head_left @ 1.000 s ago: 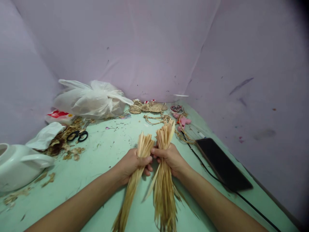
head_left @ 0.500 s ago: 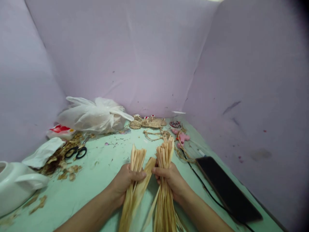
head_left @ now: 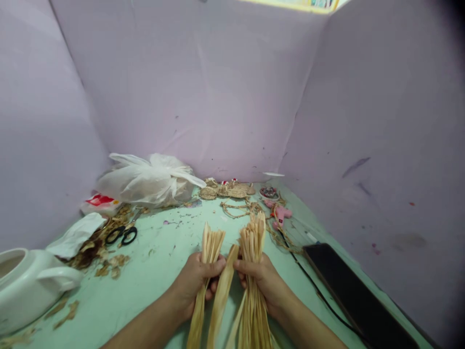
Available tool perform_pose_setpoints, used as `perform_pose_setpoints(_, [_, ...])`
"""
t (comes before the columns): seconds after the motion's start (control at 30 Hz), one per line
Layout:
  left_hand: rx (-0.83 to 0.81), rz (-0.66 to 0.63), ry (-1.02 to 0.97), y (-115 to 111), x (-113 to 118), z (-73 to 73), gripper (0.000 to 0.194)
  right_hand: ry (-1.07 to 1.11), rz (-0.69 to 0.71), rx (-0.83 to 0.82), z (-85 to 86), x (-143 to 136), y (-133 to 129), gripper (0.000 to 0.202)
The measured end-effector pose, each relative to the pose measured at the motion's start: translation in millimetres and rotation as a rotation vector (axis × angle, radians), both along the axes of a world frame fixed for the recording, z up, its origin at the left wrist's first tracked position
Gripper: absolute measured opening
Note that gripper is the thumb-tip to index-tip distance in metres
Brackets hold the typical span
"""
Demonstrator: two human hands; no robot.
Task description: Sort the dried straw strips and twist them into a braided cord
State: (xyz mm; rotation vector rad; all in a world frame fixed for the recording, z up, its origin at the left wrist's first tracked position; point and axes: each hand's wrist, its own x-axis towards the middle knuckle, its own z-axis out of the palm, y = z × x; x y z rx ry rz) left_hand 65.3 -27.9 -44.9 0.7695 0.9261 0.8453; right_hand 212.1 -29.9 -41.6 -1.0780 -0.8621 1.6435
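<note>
My left hand (head_left: 203,278) is wrapped around a thin bundle of dried husk strips (head_left: 210,245), its thumb pressed across the front. A thicker bundle of straw-coloured strips (head_left: 253,247) is gripped in my right hand (head_left: 257,276), its long ends hanging down past the wrist. Between the two hands runs a single broad strip (head_left: 223,291). Its upper end is beside my right thumb tip, and my left fingertips are close behind it; which hand holds it I cannot tell.
Black-handled scissors (head_left: 121,235), brown husk scraps (head_left: 111,265) and a white pot (head_left: 32,291) lie left. A white plastic bag (head_left: 152,182) and woven straw pieces (head_left: 232,189) sit at the back. On the right are a pink glue gun (head_left: 281,214), its cord and a black slab (head_left: 358,295).
The broad strip has come away from the left bundle towards my right hand, leaving a gap beside my left thumb. My view has tilted up slightly.
</note>
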Motion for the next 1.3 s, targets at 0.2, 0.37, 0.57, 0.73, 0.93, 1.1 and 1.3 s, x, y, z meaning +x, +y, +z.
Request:
perform_pose_setpoints(0.2, [0.016, 0.023, 0.03, -3, 3, 1.7, 0.026, 0.014, 0.04, 0.013, -6.3, -2, -1, 0.025])
perform_pose_setpoints(0.37, [-0.013, 0.149, 0.155, -2, 3, 4.1, 0.019, -0.063, -0.055, 0.026, -7.4, -4, -3, 0.027])
perform_pose_setpoints(0.57, [0.009, 0.168, 0.156, 0, 3, 5.8, 0.02, -0.134, 0.098, 0.155, -0.5, -10, -9, 0.02])
perform_pose_setpoints(0.73, [0.043, 0.14, 0.144, -8, 7, 9.7, 0.028, -0.073, 0.23, 0.21, 8.4, -13, -14, 0.013])
perform_pose_setpoints(0.93, [0.041, 0.183, 0.167, 1, -3, 8.7, 0.024, -0.018, 0.101, 0.062, 5.9, -3, -8, 0.019])
perform_pose_setpoints(1.1, [-0.008, 0.162, 0.228, 9, -9, 8.2, 0.021, -0.075, -0.066, -0.007, -3.5, 3, 2, 0.021])
perform_pose_setpoints(1.3, [0.189, 0.14, 0.322, -8, 2, 17.4, 0.03, -0.292, -0.156, 0.107, -4.6, -4, -3, 0.012])
